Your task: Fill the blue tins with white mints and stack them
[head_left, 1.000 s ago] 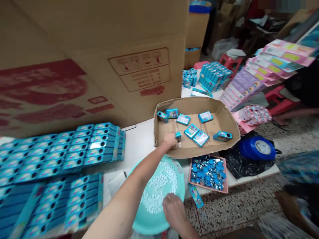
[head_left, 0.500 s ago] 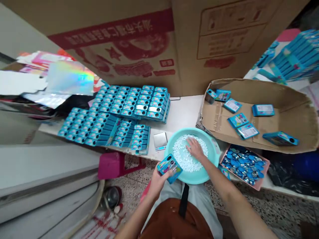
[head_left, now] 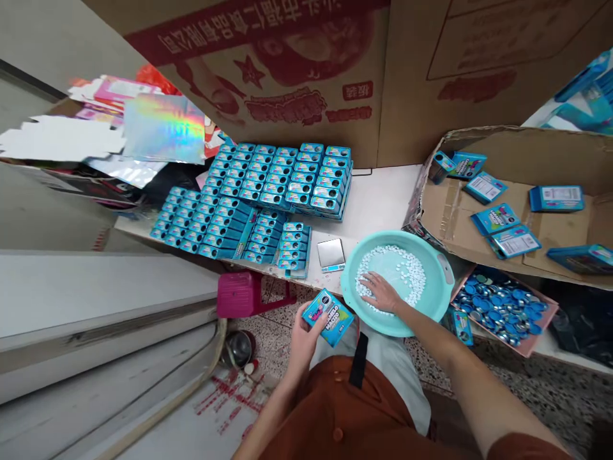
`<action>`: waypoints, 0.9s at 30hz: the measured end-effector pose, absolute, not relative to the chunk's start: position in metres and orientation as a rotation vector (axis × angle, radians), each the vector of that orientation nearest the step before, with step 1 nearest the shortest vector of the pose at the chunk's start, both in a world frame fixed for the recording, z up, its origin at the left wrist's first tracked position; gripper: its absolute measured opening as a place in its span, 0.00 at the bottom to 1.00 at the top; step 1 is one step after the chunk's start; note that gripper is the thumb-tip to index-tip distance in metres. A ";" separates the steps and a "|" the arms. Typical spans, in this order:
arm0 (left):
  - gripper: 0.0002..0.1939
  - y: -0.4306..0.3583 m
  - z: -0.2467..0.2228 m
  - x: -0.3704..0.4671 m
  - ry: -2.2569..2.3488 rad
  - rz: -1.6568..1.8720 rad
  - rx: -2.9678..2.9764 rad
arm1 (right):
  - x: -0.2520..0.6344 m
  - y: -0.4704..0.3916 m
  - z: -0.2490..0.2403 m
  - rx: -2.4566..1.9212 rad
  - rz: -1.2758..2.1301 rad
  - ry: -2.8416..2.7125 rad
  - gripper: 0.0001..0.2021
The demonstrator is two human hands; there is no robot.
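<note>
My left hand [head_left: 306,335] is closed round a small blue printed box [head_left: 329,317], held in front of my lap beside the basin's lower left side. Inside the turquoise basin [head_left: 443,300], my right hand [head_left: 382,292] rests with spread fingers on small white pieces [head_left: 412,275]. These lie in a ring, with a barer patch of basin floor above the hand. To the basin's left is a small scale [head_left: 331,254] with a bare metal plate. Rows of blue boxes [head_left: 278,179] stand further left on the white table [head_left: 376,201].
At right, a cut-down cardboard box [head_left: 454,198] holds several blue boxes. A pink tray [head_left: 543,326] of blue and silver round lids sits in front of it. A large carton [head_left: 306,83] stands behind the table. A magenta stool [head_left: 238,295] is at lower left.
The view has shifted right. My right hand has moved toward the basin's lower left, and a barer patch has opened in the white pieces. The blue box in my left hand has turned slightly.
</note>
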State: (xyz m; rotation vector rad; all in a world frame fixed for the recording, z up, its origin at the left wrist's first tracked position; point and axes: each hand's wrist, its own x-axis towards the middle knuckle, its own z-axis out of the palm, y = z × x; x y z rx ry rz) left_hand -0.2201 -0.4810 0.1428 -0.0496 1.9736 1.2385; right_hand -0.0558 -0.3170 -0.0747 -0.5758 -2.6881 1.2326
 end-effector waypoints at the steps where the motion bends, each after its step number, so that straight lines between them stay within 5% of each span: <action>1: 0.31 -0.478 0.143 -0.222 1.968 1.237 -0.036 | -0.053 -0.319 -0.074 -0.578 1.238 -2.692 0.22; 15: 0.31 -0.459 0.157 -0.244 1.966 1.258 0.317 | -0.065 -0.335 -0.061 -1.213 1.307 -2.702 0.14; 21: 0.26 -0.446 0.156 -0.246 2.043 1.122 0.584 | -0.059 -0.337 -0.022 -1.533 1.905 -1.747 0.22; 27: 0.20 -0.433 0.137 -0.244 2.009 1.073 1.094 | -0.058 -0.331 0.034 -1.349 2.286 -0.354 0.16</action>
